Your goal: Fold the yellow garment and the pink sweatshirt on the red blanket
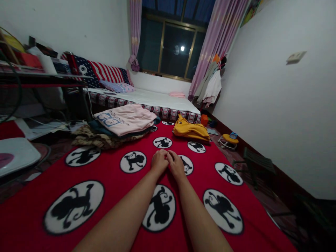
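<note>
My left hand [159,162] and my right hand [175,163] rest together on a red blanket [110,178] printed with black monkeys in white circles. Their fingers curl inward and the fingertips meet; no object shows in them. Beyond my left hand lies a stack of folded clothes, topped by a pale pink garment [131,119] with dark lettering and a blue print. Under it are dark teal cloth and a brown patterned garment [90,137]. A folded yellow garment [191,128] lies apart on the right, past my right hand.
A bed [152,95] with pillows stands below the window. On the left are a cluttered desk [52,77] and a white chair seat [18,157]. Along the right wall stand a small yellow stool [230,139] and a dark folding stool [258,161]. Clothes [212,87] hang by the curtain.
</note>
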A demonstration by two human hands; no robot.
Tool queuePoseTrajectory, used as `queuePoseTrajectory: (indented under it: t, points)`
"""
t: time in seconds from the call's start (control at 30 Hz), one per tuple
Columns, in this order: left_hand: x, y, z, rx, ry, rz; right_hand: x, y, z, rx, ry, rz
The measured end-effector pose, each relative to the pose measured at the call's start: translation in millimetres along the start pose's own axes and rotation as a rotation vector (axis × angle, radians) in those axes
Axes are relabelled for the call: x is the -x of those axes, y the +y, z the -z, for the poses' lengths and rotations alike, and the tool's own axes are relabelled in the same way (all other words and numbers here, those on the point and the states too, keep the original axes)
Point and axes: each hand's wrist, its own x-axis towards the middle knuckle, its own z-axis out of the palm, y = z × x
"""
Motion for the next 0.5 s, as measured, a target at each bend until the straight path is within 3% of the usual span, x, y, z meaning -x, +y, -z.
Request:
queuePoseTrajectory:
  t: [0.13,0.27,0.33,0.43,0.5]
  points:
    - [2,-4,-5.6,0.021,0.026,-0.012,8,-1,2,-0.28,0.138,-0.044]
    - [-5,-9,0.4,0.016,0.019,-0.092,8,-4,3,-0.395,0.161,-0.082]
    - [-20,-14,18.8,0.003,0.005,-0.165,7,-5,2,-0.408,0.137,-0.098]
    - [-58,-33,69.8,-0.157,0.063,-0.243,7,-5,0,-0.397,0.101,-0.128]
    - [-87,-52,111.6,-0.364,0.169,-0.125,7,-5,-1,-0.352,0.074,-0.126]
